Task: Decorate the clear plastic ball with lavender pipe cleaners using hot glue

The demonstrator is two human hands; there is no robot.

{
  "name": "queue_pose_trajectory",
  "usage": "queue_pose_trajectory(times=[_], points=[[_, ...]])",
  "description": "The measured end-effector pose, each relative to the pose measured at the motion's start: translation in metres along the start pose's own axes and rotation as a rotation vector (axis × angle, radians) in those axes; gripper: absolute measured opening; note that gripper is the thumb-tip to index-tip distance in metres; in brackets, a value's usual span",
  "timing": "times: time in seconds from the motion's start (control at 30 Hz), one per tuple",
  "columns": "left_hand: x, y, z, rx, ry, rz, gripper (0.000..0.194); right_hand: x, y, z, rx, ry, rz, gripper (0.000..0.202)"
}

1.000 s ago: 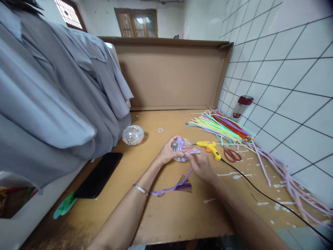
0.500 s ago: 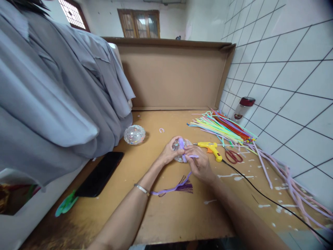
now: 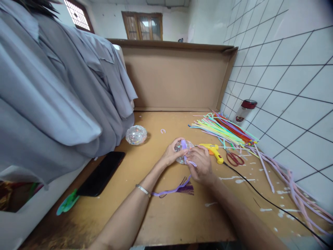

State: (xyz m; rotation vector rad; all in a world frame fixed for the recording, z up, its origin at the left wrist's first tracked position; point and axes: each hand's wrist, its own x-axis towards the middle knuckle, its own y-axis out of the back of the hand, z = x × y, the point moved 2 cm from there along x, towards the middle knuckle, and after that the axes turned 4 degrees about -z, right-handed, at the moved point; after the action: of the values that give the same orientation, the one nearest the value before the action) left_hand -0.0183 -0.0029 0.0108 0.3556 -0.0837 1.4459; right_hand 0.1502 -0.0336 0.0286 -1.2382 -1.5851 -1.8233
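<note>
Between my hands is a clear plastic ball point(image 3: 179, 159) with a purple pipe cleaner strip point(image 3: 184, 144) lying across it. My left hand point(image 3: 173, 152) is closed around the ball's left side, its thumb pressing on the strip. My right hand point(image 3: 201, 165) pinches the purple strip at the ball's right side; a loose end pokes out below its fingers. Beneath my hands, a purple pipe cleaner with a dark purple tassel point(image 3: 186, 188) lies on the table. A yellow hot glue gun point(image 3: 214, 151) rests just beyond my right hand.
A second clear ball point(image 3: 136, 135) stands at left, near a small curled pipe cleaner piece point(image 3: 163, 131). A black phone point(image 3: 101, 175) lies by the hanging grey shirt point(image 3: 78, 86). At right are red-handled scissors point(image 3: 235, 159), a pipe cleaner bundle point(image 3: 221, 128), a jar point(image 3: 244, 111) and a cord point(image 3: 255, 187).
My right hand's fingers have shifted over the ball, and the loose purple end now points downward rather than sideways. The whole view has moved slightly.
</note>
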Motion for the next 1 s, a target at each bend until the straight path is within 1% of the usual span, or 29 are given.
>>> queue_pose_trajectory(times=[0.07, 0.13, 0.23, 0.33, 0.4, 0.43, 0.5, 0.57, 0.67, 0.83, 1.0], points=[[0.000, 0.000, 0.002, -0.001, -0.010, 0.003, 0.060, 0.000, 0.001, -0.001, -0.024, 0.001, -0.004, 0.023], [-0.001, -0.001, 0.002, -0.002, -0.020, 0.007, 0.060, 0.000, 0.002, -0.002, 0.001, -0.002, -0.035, 0.025], [0.000, 0.000, 0.003, 0.020, -0.029, 0.022, 0.059, 0.001, 0.002, -0.001, 0.047, -0.001, -0.074, 0.036], [0.000, 0.000, 0.003, 0.024, -0.032, 0.023, 0.057, 0.000, 0.001, 0.003, 0.042, -0.005, -0.118, 0.050], [0.001, 0.000, 0.003, 0.001, -0.033, 0.015, 0.056, -0.001, 0.000, 0.006, 0.007, -0.013, -0.147, 0.053], [0.000, 0.000, 0.003, -0.013, -0.032, 0.010, 0.057, 0.000, 0.001, 0.008, -0.012, -0.028, -0.139, 0.052], [0.000, 0.000, 0.003, -0.027, -0.029, 0.001, 0.059, 0.001, 0.003, 0.011, -0.031, -0.104, -0.089, 0.048], [-0.001, 0.000, 0.002, -0.017, -0.026, -0.001, 0.063, 0.003, 0.006, 0.013, -0.018, -0.223, -0.049, 0.042], [-0.001, -0.002, 0.002, 0.001, -0.034, 0.009, 0.064, 0.005, 0.006, 0.016, 0.027, -0.361, -0.095, 0.038], [-0.001, -0.009, 0.004, 0.018, -0.051, -0.042, 0.059, 0.003, 0.000, 0.020, 0.144, -0.408, -0.183, 0.042], [-0.002, -0.012, 0.009, 0.033, -0.061, -0.072, 0.058, 0.001, -0.001, 0.022, 0.240, -0.465, -0.197, 0.045]])
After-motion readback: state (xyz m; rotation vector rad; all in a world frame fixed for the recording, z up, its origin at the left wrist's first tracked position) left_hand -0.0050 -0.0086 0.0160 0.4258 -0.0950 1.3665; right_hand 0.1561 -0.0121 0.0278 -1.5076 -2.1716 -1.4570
